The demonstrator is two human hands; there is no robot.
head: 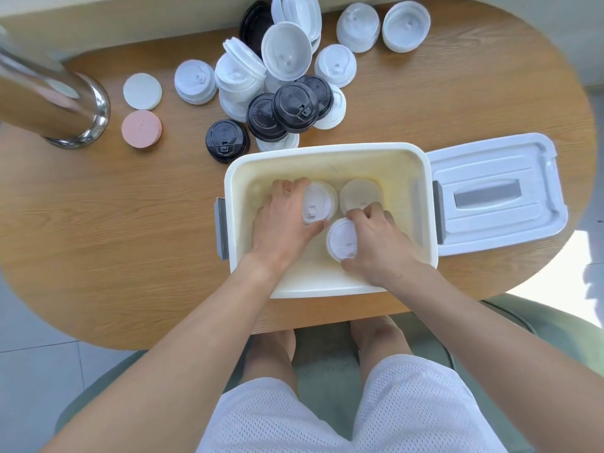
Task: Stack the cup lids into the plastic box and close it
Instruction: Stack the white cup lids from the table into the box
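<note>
An open white plastic box (330,152) sits at the table's near edge. Both hands are inside it. My left hand (282,220) grips a white cup lid (318,204) at the box's left middle. My right hand (379,243) grips another white lid (341,238) just in front of it. A third pale lid (359,192) lies on the box floor behind my right hand. The box's own lid (493,194), white with a grey handle, lies flat to the right of the box. A heap of white cup lids (284,52) and black cup lids (295,106) lies behind the box.
A shiny metal post (49,99) stands at the far left. A flat white disc (142,91) and a pink disc (141,128) lie beside it. A lone black lid (225,140) rests near the box's far-left corner. The wooden table (114,217) stretches left.
</note>
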